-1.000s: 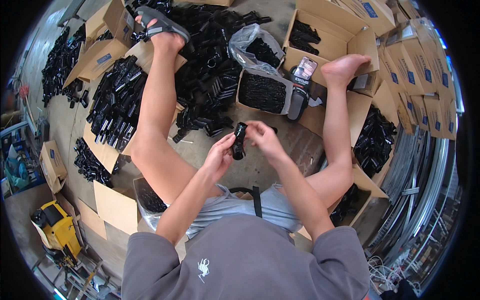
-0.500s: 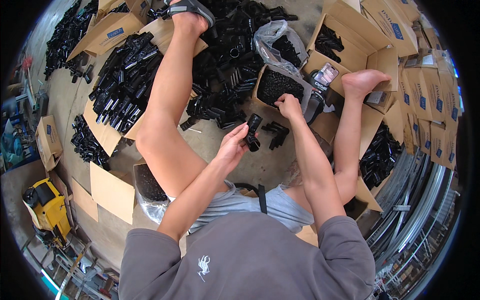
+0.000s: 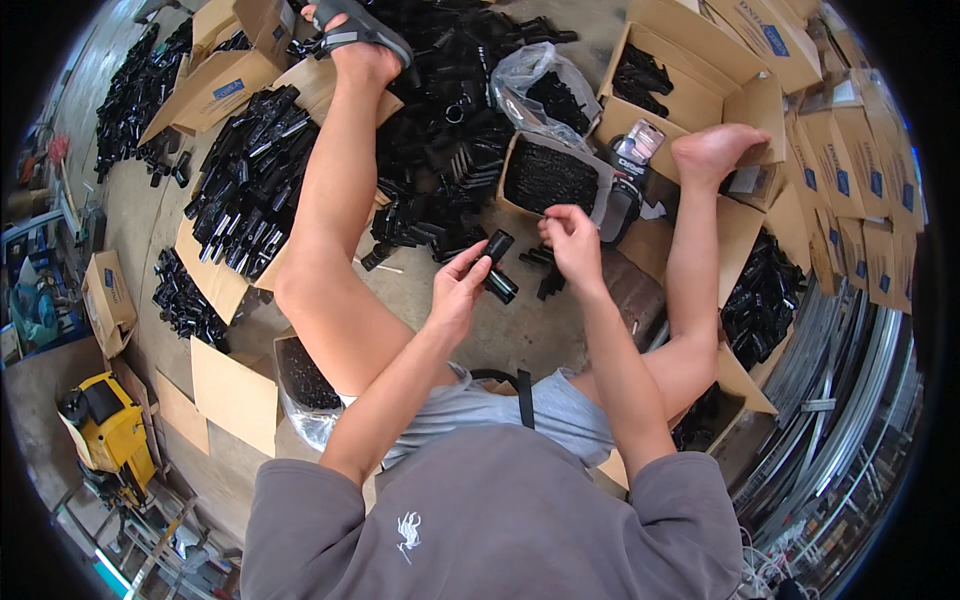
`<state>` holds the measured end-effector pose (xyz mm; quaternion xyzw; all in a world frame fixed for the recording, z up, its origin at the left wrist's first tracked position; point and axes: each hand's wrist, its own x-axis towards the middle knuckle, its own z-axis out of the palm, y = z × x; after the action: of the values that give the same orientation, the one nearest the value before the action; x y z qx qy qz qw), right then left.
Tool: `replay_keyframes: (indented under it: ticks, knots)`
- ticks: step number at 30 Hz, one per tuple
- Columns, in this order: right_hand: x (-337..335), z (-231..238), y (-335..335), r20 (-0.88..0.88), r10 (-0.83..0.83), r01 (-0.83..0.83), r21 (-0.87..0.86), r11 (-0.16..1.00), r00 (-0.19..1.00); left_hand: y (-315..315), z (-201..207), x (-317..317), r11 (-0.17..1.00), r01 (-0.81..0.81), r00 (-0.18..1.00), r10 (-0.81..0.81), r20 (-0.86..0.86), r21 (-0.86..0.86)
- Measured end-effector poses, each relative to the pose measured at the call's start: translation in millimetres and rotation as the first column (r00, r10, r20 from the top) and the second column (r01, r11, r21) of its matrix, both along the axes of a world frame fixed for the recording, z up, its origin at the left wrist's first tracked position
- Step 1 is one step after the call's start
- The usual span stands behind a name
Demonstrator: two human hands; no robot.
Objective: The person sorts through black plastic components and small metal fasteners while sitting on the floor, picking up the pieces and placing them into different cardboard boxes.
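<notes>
My left hand (image 3: 456,300) is closed around a T-shaped black tube fitting (image 3: 498,245), held above the floor between my legs. Its upper arm and a lower, shiny end stick out past my fingers. To the right of it, my right hand (image 3: 574,250) is raised with thumb and fingers pinched together. Whatever they hold, if anything, is too small to tell. Just beyond that hand stands a box full of small black pieces (image 3: 550,175). A few black fittings (image 3: 549,283) lie on the floor between and below the hands.
Heaps of black fittings (image 3: 250,185) cover cardboard and floor ahead and to the left. A clear plastic bag (image 3: 515,85) and an open carton (image 3: 735,105) stand beyond the box. A sandal (image 3: 620,215) and phone (image 3: 640,140) are beside it. Metal bars (image 3: 835,400) lie right.
My right hand has drawn back from the box of small pieces, toward me and slightly left. The fitting in my left hand has turned and shifted slightly left.
</notes>
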<state>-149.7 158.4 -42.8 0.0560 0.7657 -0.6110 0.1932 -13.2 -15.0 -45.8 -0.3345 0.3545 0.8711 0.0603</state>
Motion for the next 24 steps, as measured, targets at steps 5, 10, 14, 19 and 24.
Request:
replay_keyframes:
  ticks: [5,10,14,19,24]
  knots:
    - [69.9,41.7,-0.7,0.21,0.02,0.033,-0.245,0.969,0.978,8.3,11.6,1.3,0.984,-0.011,1.0,0.007,-0.023,-0.177]
    - [98.5,50.5,-1.3,0.031,-0.053,0.057,-0.164,0.985,0.998,20.1,26.5,8.1,0.937,0.011,0.994,-0.05,-0.102,-0.349]
    - [106.3,64.6,-1.4,-0.033,-0.062,0.061,-0.03,0.998,0.998,33.3,39.7,16.2,0.922,-0.038,0.987,-0.026,-0.16,-0.385]
    - [115.1,56.8,4.2,-0.015,-0.202,0.195,-0.202,0.96,0.979,45.2,49.8,19.9,0.913,-0.04,0.985,-0.033,-0.171,-0.406]
    - [119.5,64.2,7.7,0.158,-0.236,0.275,-0.312,0.909,0.959,54.0,55.0,24.2,0.922,-0.067,0.984,-0.004,-0.18,-0.382]
